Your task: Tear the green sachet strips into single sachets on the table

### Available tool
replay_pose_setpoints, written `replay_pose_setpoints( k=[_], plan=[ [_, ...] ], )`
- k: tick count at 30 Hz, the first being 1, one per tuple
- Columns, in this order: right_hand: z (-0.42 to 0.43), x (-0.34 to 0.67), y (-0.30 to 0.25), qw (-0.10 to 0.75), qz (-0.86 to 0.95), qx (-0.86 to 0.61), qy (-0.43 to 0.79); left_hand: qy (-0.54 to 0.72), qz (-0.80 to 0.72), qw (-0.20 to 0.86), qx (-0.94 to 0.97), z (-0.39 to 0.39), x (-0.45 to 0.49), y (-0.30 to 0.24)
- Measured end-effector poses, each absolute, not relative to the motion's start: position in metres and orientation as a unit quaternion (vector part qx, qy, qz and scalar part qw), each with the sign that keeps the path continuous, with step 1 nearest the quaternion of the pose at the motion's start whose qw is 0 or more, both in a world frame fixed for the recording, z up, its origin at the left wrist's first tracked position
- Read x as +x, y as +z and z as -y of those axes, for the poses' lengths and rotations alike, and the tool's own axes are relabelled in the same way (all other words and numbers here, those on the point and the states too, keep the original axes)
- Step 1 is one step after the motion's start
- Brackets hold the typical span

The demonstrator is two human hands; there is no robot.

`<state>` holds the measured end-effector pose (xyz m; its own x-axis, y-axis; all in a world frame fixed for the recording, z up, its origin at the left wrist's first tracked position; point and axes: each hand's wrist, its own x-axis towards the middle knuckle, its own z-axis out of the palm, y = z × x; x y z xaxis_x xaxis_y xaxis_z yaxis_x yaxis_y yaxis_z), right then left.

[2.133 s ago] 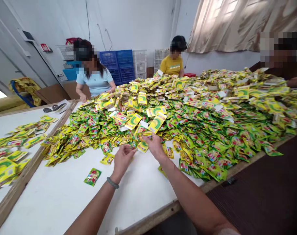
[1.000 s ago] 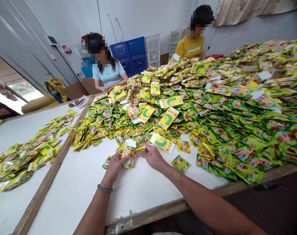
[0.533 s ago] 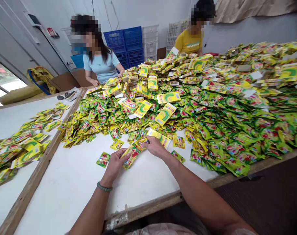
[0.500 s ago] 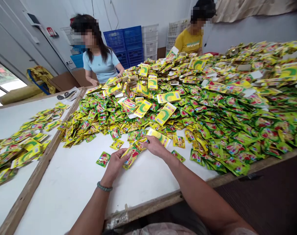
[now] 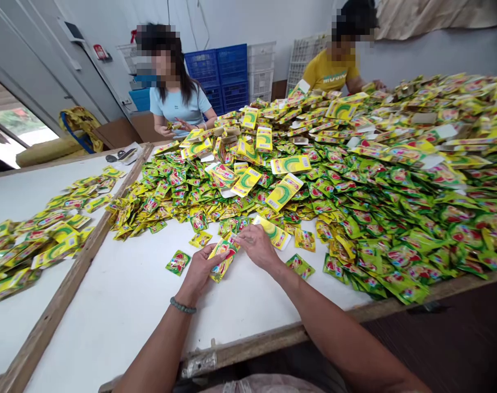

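Note:
My left hand (image 5: 200, 268) is closed around a small yellow and green printed carton (image 5: 224, 258), thumb across its front. The carton is tilted, with its upper end toward my right hand (image 5: 257, 245). The right fingers are pinched at that upper end; they hide the flap there. Just behind my right hand lies another yellow carton (image 5: 275, 234) on the table. Loose around my hands are a green sachet (image 5: 178, 262) to the left, a yellow sachet (image 5: 200, 238) behind, and a green sachet (image 5: 301, 266) beneath my right wrist.
A big heap of sachets (image 5: 355, 202) spreads over the white table (image 5: 129, 305), with flat cartons (image 5: 287, 192) on top. Beyond a wooden strip (image 5: 74, 281), filled cartons (image 5: 55, 248) lie at left. Two people (image 5: 181, 103) work across the table, before blue crates (image 5: 232, 65).
My right fingers have come in against the carton's upper end, where yellow packaging stuck out before. The view has shifted slightly. The co-worker at left has raised their hands.

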<state>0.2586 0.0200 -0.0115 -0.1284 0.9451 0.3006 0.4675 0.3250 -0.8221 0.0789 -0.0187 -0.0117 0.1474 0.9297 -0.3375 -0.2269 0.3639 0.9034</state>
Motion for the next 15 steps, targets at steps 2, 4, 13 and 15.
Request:
replay_pose_setpoints(
  k=[2, 4, 13, 15],
  plan=[
    [-0.0187, 0.2567, -0.0121, 0.410, 0.702, -0.512, 0.278, 0.429, -0.490, 0.667, 0.362, 0.0189, 0.0762, -0.0107],
    [-0.0182, 0.2555, -0.0129, 0.408, 0.690, -0.524, 0.288, 0.413, -0.495, 0.673, 0.362, 0.0195, 0.0739, -0.0089],
    [-0.0161, 0.2534, -0.0103, 0.428, 0.679, -0.515, 0.302, 0.420, -0.476, 0.696, 0.336, 0.0198, 0.0743, -0.0069],
    [-0.0129, 0.2511, -0.0098, 0.429, 0.688, -0.513, 0.284, 0.433, -0.469, 0.693, 0.335, 0.0185, 0.0731, -0.0096]
  ],
)
